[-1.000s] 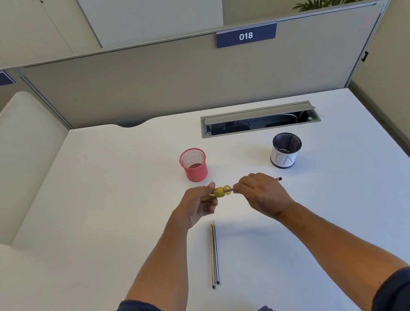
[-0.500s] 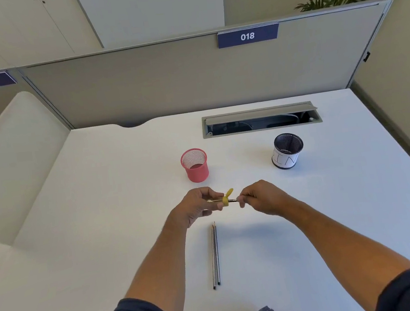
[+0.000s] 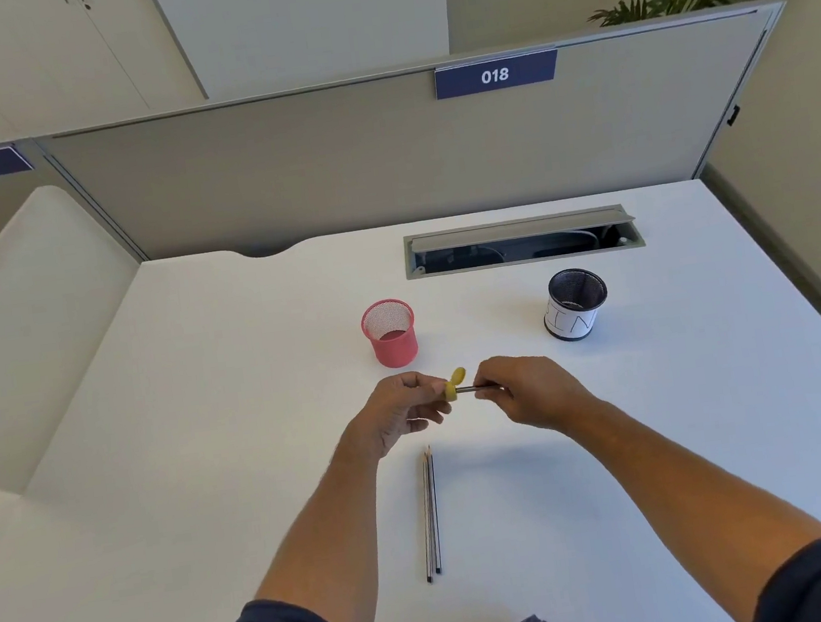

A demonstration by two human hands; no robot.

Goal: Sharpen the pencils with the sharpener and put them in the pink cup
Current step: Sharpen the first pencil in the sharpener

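My left hand (image 3: 402, 407) pinches a small yellow sharpener (image 3: 454, 385) above the white desk (image 3: 207, 439). A grey pencil (image 3: 472, 389) sticks into the sharpener from the right, and my right hand (image 3: 529, 389) grips it; most of the pencil is hidden under that hand. Two more pencils (image 3: 429, 512) lie side by side on the desk just in front of my hands, tips pointing away from me. The pink mesh cup (image 3: 390, 334) stands upright a little beyond my left hand; I see nothing inside it.
A black mesh cup with a white label (image 3: 575, 304) stands at the right behind my right hand. An open cable tray (image 3: 521, 241) is set into the desk further back. A grey partition (image 3: 379, 159) closes the far edge.
My hands came slightly nearer to me and closer together. The pencil's far end, which stuck out past my right hand a second ago, is now hidden under it.
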